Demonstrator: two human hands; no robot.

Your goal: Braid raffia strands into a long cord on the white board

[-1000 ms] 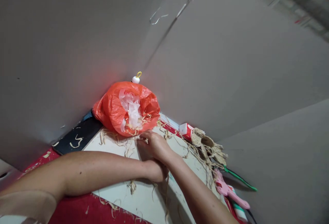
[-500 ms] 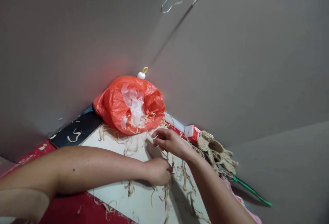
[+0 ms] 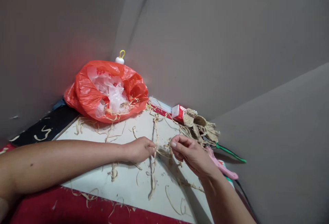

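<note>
A knotted cord of pale dry plant fibre (image 3: 155, 129) runs up and down over the white board (image 3: 123, 179). My left hand (image 3: 139, 149) is closed, its thumb and finger pinching the cord near the middle. Its lower end hangs down to a frayed tip below that hand. To the right, my right hand (image 3: 191, 153) pinches a thin fibre strand that stretches across to the cord. The fingertips partly cover the strand's end. Loose fibre strips (image 3: 114, 172) are scattered on the board around both hands.
At the back, a red plastic bag (image 3: 84, 95) holds a crumpled white bag and fibre scraps. To the right are a red-and-white box (image 3: 178, 113), woven fibre pieces (image 3: 199, 123), a pink handle (image 3: 222, 169) and a green strip (image 3: 231, 153). A dark panel (image 3: 43, 128) lies left; walls meet behind.
The view has shifted, moving the bag left and up in the picture. My right hand has come down from near the bag to beside my left hand, now drawing a strand rightward.
</note>
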